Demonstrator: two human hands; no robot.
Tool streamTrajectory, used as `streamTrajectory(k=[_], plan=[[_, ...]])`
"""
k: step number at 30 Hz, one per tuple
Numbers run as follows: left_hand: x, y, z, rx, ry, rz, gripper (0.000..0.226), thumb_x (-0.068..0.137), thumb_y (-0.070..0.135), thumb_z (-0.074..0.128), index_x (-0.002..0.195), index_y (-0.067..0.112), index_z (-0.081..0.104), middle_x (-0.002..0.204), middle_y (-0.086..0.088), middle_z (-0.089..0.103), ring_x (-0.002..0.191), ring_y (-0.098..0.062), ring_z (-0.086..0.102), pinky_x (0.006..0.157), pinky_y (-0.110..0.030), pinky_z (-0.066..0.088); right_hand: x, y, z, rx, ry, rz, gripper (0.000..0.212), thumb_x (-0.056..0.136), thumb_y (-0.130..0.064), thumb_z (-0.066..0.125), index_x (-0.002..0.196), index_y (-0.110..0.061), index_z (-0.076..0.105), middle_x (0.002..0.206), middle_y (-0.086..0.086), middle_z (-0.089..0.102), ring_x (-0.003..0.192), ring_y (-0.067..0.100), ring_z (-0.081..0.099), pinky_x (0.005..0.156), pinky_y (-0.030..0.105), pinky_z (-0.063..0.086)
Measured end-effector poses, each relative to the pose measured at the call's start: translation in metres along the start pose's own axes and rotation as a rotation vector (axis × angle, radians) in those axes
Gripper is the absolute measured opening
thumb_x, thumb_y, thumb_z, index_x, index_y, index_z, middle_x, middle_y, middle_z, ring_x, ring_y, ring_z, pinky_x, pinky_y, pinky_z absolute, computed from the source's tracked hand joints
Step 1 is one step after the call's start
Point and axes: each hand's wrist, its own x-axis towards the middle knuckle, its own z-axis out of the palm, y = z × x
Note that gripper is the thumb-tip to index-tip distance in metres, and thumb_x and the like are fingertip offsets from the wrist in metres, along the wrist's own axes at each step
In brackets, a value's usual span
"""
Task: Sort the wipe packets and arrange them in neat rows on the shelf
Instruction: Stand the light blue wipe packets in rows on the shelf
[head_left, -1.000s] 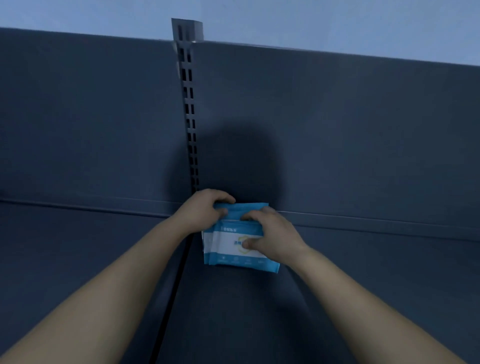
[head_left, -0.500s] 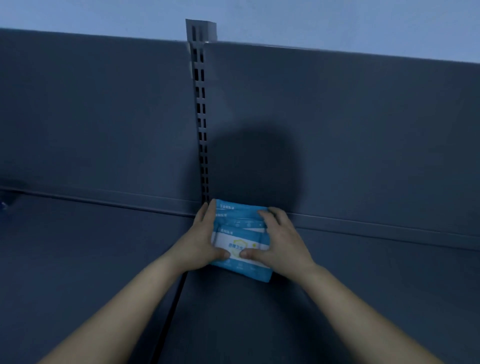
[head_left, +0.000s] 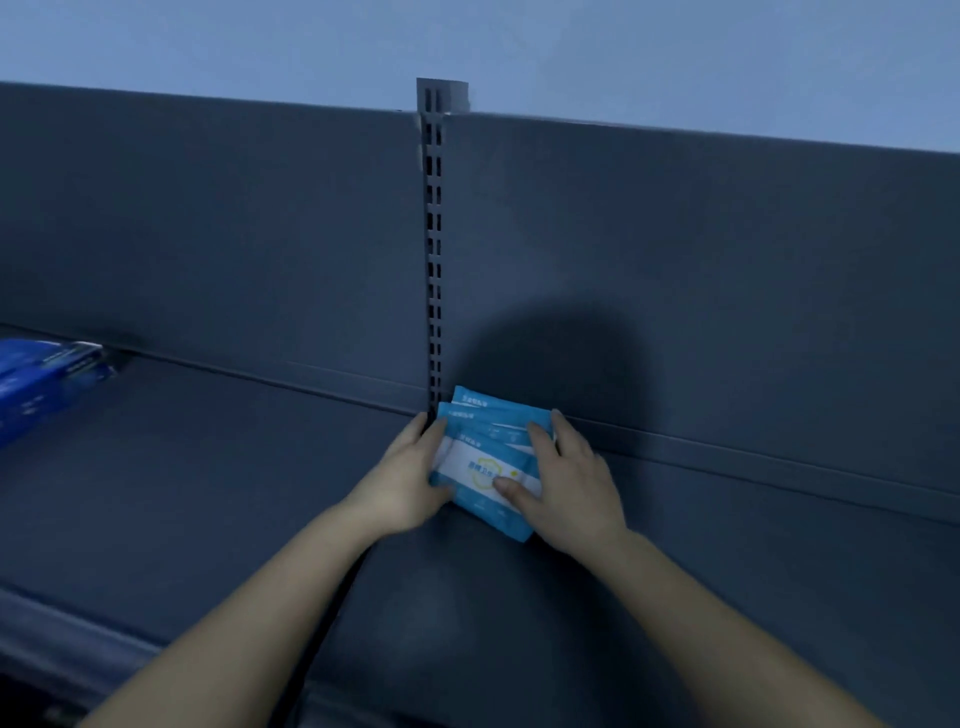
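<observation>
wipe packets beside slotted upright, blue packs (far left)

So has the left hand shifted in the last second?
Yes. The left hand drew back from the foot of the slotted post, off the top edge of the wipe packets onto their left side.

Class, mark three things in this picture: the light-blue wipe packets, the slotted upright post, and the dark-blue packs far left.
wipe packets (head_left: 480, 467), head view, white label of the front packet.
slotted upright post (head_left: 434, 234), head view, middle of its slotted face.
dark-blue packs (head_left: 41, 379), head view, top face.
</observation>
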Motion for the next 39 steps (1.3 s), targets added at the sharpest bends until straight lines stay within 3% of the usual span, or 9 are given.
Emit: streamTrajectory(k=[4,8,13,18,27,32,39], plan=[[-0.037,-0.002,-0.008,0.158,0.096,-0.115,0.079,0.089,0.027,0.063,0.153,0.018,0.016,0.161,-0.006,0.004,0.148,-0.019,0.005,0.118,-0.026,0.013,-0.015,-0.01,-0.006,-0.016,0.077,-0.092,0.07,0.09,-0.057,0.05,0.146,-0.019,0.032,0.156,0.01,0.022,0.143,0.025,0.022,0.111,0.037,0.023],[-0.089,-0.006,-0.019,0.275,0.184,-0.228,0.071,0.092,0.029,0.06,0.151,0.017,0.023,0.16,-0.006,0.008,0.147,-0.022,0.008,0.119,-0.034,0.018,-0.033,-0.036,-0.003,-0.003,0.16,-0.27,0.057,0.083,-0.045,0.067,0.128,-0.012,0.056,0.138,0.014,0.049,0.129,0.033,0.045,0.103,0.044,0.037],[-0.172,-0.019,-0.039,0.52,0.306,-0.387,0.062,0.091,0.03,0.057,0.146,0.015,0.033,0.154,-0.008,0.025,0.143,-0.025,0.021,0.113,-0.039,0.03,-0.055,-0.092,0.006,0.068,0.108,-0.51,0.052,0.079,-0.036,0.072,0.124,-0.011,0.06,0.126,0.011,0.057,0.124,0.033,0.05,0.099,0.045,0.043],[-0.267,-0.038,-0.06,0.681,0.376,-0.597,0.046,0.088,0.022,0.051,0.133,0.016,0.047,0.139,-0.003,0.044,0.132,-0.023,0.036,0.101,-0.038,0.041,-0.083,-0.166,0.019,0.038,-0.029,-0.725,0.049,0.091,-0.039,0.057,0.135,-0.019,0.048,0.132,0.003,0.051,0.129,0.023,0.04,0.103,0.037,0.032],[-0.429,-0.081,-0.096,0.769,0.422,-0.928,0.028,0.085,0.023,0.051,0.112,0.019,0.06,0.119,0.0,0.056,0.116,-0.022,0.047,0.089,-0.035,0.046,-0.151,-0.324,0.054,0.0,-0.165,-1.037,0.045,0.088,-0.04,0.06,0.127,-0.02,0.052,0.123,0.005,0.055,0.121,0.027,0.045,0.096,0.036,0.038],[-0.511,-0.113,-0.12,0.795,0.399,-1.093,0.032,0.085,0.024,0.053,0.116,0.017,0.058,0.118,-0.002,0.055,0.115,-0.024,0.046,0.085,-0.034,0.045,-0.191,-0.417,0.08,0.025,-0.223,-1.199,0.044,0.089,-0.04,0.059,0.128,-0.021,0.052,0.123,0.005,0.055,0.121,0.027,0.045,0.097,0.038,0.038],[-0.6,-0.174,-0.159,0.763,0.427,-1.209,0.037,0.086,0.015,0.052,0.122,0.02,0.057,0.119,-0.001,0.056,0.113,-0.021,0.048,0.087,-0.033,0.046,-0.234,-0.537,0.121,0.031,-0.276,-1.282,0.044,0.089,-0.042,0.059,0.127,-0.022,0.054,0.12,0.003,0.056,0.116,0.024,0.048,0.094,0.037,0.041]])
